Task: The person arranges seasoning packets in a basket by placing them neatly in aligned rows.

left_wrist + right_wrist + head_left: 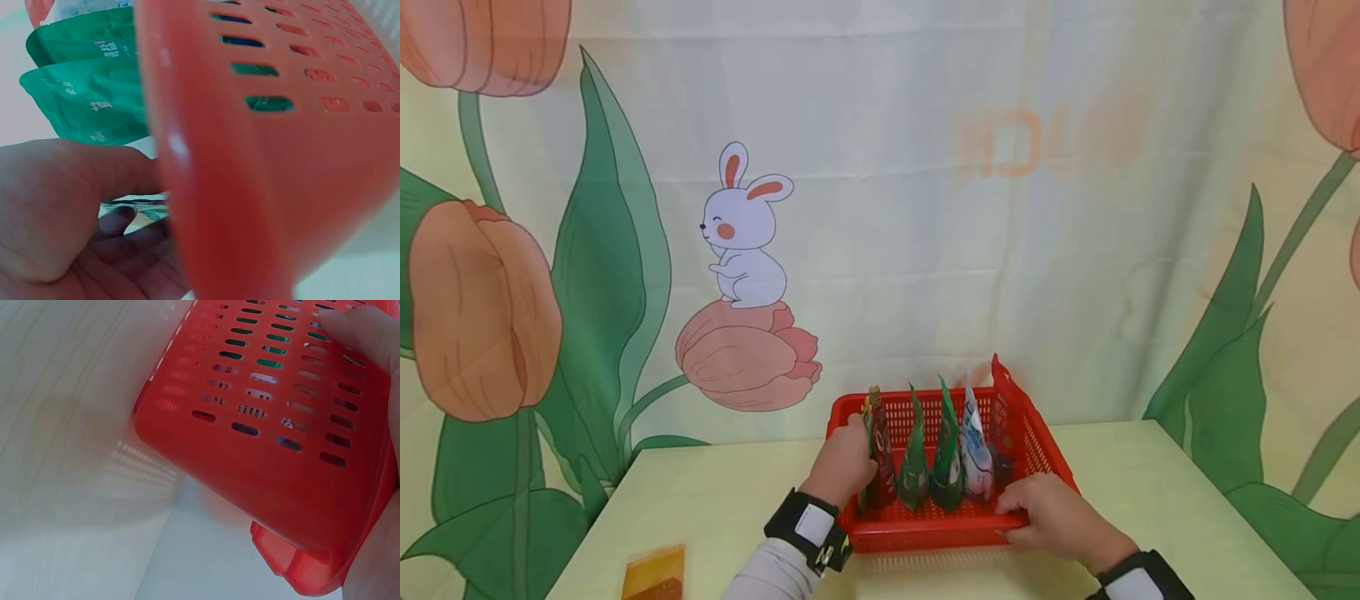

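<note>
A red plastic basket (940,535) with slotted walls holds several upright packets. Inside it stand a dark red packet (883,446), two green packets (914,467) (948,462) and a white-and-blue packet (976,454). At the basket's left end is my left hand (842,462); in the left wrist view its thumb and fingers pinch a thin, patterned packet (147,209), partly hidden by the rim. My right hand (1052,512) grips the front right part of the rim, its thumb (350,328) against the slotted outer wall. Whether the basket rests flat is unclear.
On the pale table (722,517), an orange-yellow packet (655,573) lies at the front left. Behind the table hangs a curtain (880,208) printed with tulips and a rabbit. The basket stands near the table's back edge.
</note>
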Demonstrator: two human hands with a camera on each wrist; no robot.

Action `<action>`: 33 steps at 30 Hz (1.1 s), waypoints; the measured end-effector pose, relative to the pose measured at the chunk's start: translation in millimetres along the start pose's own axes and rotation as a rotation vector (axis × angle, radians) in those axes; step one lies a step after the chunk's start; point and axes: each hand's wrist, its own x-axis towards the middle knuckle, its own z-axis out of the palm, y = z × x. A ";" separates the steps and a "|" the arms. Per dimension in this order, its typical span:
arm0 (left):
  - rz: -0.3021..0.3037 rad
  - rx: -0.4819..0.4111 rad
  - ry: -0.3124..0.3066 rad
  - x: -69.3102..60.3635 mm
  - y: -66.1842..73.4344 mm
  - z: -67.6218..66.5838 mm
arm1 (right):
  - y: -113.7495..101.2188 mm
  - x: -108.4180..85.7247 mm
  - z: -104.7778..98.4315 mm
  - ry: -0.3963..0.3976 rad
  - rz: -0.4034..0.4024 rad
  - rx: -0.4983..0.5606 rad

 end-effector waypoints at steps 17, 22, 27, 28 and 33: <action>-0.050 -0.254 0.319 -42.9 -53.5 -31.7 | 1.3 3.2 3.9 0.003 0.036 -0.020; -0.187 -0.161 0.241 -55.0 -92.4 -39.2 | 1.1 1.4 3.2 0.009 0.039 -0.024; -0.302 -0.050 0.080 -65.5 -131.7 -42.2 | -0.1 0.1 2.0 0.011 0.038 -0.017; -0.317 -0.028 0.049 -68.0 -139.3 -42.2 | -0.5 0.0 1.9 0.011 0.038 -0.016; -0.414 0.063 -0.072 -82.0 -172.1 -45.0 | -1.1 -0.1 2.6 0.014 0.025 -0.009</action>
